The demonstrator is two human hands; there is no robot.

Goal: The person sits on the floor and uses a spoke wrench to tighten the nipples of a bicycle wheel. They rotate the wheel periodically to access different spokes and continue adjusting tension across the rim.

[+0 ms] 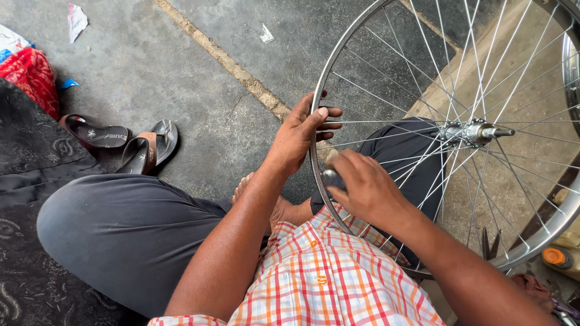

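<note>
We see a big shiny bike wheel point(447, 130) w/ no tire, standing up on its edge over the person's lap, right side of the view. Thin silver spokes point(423, 72) run from the rim to the hub point(474, 133) in the middle, w/ a short axle end sticking out. The left arm reaches fwd from the bottom; left hand point(299, 136) wraps the rim's near edge, thumb across, fingers curled round it. The right arm comes in from the lower right; right hand point(365, 187) is bent over, fingers pinched on a small dark tool point(331, 178) touching the rim. Grey floor point(181, 66) below, w/ a pair of sandals point(124, 142) at left.
</note>
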